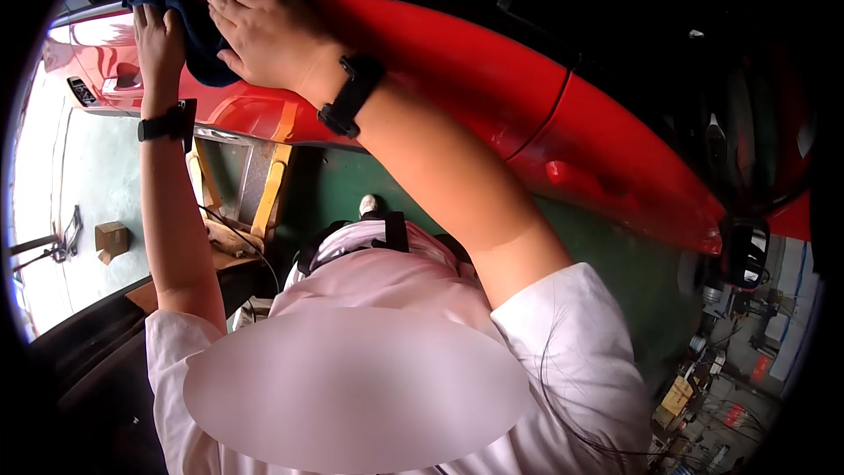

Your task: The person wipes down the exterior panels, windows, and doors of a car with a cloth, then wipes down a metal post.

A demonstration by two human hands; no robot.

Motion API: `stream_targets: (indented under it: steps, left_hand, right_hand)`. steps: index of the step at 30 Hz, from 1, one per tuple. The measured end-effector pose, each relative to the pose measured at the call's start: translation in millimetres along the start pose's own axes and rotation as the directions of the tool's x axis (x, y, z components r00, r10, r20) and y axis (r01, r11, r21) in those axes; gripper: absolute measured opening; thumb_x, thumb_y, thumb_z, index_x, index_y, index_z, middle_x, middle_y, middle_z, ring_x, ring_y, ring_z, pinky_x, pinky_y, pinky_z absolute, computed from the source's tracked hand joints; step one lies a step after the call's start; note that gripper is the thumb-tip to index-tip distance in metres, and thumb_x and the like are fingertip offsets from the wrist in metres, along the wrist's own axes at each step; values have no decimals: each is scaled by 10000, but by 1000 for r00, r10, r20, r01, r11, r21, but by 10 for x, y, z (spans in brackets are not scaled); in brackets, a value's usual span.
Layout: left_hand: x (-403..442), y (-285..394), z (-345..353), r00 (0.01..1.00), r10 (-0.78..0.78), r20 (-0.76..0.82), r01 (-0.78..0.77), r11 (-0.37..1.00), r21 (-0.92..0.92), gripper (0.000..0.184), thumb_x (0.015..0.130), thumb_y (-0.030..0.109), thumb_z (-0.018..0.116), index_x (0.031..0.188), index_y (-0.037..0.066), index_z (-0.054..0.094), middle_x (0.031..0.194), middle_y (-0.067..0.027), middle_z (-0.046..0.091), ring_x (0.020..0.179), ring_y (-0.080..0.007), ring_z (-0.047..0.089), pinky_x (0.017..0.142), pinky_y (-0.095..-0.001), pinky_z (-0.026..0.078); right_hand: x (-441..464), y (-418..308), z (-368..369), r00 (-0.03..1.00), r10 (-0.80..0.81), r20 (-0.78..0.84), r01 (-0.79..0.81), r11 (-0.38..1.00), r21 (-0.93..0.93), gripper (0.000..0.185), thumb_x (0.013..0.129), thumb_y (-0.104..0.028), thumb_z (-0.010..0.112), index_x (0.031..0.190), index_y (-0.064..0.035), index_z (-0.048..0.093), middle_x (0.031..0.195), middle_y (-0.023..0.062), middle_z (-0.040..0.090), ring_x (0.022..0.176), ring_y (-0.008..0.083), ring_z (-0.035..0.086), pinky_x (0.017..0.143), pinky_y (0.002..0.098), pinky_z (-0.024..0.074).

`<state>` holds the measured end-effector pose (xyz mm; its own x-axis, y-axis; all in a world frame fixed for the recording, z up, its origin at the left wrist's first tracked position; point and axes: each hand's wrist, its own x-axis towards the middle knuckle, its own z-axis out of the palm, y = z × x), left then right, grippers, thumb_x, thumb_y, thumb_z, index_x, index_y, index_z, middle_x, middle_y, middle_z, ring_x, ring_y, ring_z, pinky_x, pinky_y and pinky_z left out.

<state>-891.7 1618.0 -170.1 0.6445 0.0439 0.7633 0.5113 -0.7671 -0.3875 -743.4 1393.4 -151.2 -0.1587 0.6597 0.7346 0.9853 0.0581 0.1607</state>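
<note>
Cloth (200, 40): dark blue, bunched between both hands and under the right, up against the red car (457, 79)!
Right hand (268, 40): palm down on it, fingers outstretched.
Left hand (161, 51): just apart, fingers at the cloth's edge; gripping or not, can't tell.

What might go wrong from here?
1. The black wristband behind the right hand appears near the glossy red car panel; it might scratch the paint.
2. The dark blue cloth looks bunched under the right hand and left hand; it might slip.
3. The yellow metal frame stands low beside the car; a shin might catch it.
</note>
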Motion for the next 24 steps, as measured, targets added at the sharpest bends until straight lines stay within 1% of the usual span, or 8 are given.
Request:
stream_targets:
  steps: [4,6,7,8,10,14,18,24]
  left_hand:
    - [-162,638,-223,995,-97,-18,97,995,-23,281,906,101,469,1088,-83,582,1308,-273,507,1231,-485,444,1059,-524,382]
    - [-157,1132,-298,930,-367,-9,351,897,-269,371,932,135,433,1189,-110,542,1383,-308,445,1308,-497,370,1110,-516,318]
    - [-296,1249,-193,943,-327,57,332,925,-185,444,950,158,403,1279,-131,482,1417,-341,394,1351,-505,313,1142,-517,262]
    - [-37,1706,-509,854,-519,27,492,791,-364,454,927,150,417,1279,-128,484,1415,-355,387,1357,-497,317,1150,-512,253]
    - [230,2212,-793,829,-559,35,494,701,-515,468,871,146,458,1242,-134,509,1425,-343,388,1363,-489,322,1153,-505,255]
    - [565,3146,-1256,931,-364,35,287,668,-686,534,731,137,533,1192,-132,536,1459,-316,376,1376,-460,338,1149,-511,272]
    - [843,3972,-1652,944,-314,99,273,578,-769,557,703,152,547,1185,-128,536,1494,-311,335,1410,-450,300,1170,-514,246]
    - [1048,4916,-1853,959,-236,157,264,539,-800,650,726,203,549,1242,-183,458,1549,-342,191,1467,-466,152,1201,-531,98]
  right_hand:
    - [-383,63,-311,999,3,50,-3,1000,-11,621,802,-391,715,1311,-60,586,1386,85,563,1219,200,543,1084,365,354]
    - [-601,186,-525,998,29,48,-28,999,-23,657,792,-417,720,1321,-54,579,1379,83,566,1216,202,538,1090,358,340]
    - [-712,269,-662,998,33,54,-33,999,-4,693,766,-412,747,1330,-54,566,1398,85,551,1236,199,531,1096,370,337]
    - [-812,346,-826,996,38,82,-39,999,14,700,748,-406,767,1324,-62,569,1416,82,535,1251,198,524,1097,378,342]
    - [-1029,520,-1097,989,48,137,-60,994,87,717,706,-375,806,1315,-74,575,1426,81,525,1251,199,524,1085,371,364]
    - [-1509,811,-1790,957,109,270,-136,987,85,766,629,-242,856,1319,-75,567,1466,58,481,1235,220,536,1043,382,416]
    - [-2135,1146,-2433,926,191,326,-206,978,14,818,624,-237,858,1364,-91,539,1491,51,459,1233,236,533,1016,389,423]
    - [-3116,1461,-3293,896,378,234,-338,921,-194,717,818,-381,742,1413,-63,501,1498,160,437,1293,354,487,1053,445,384]
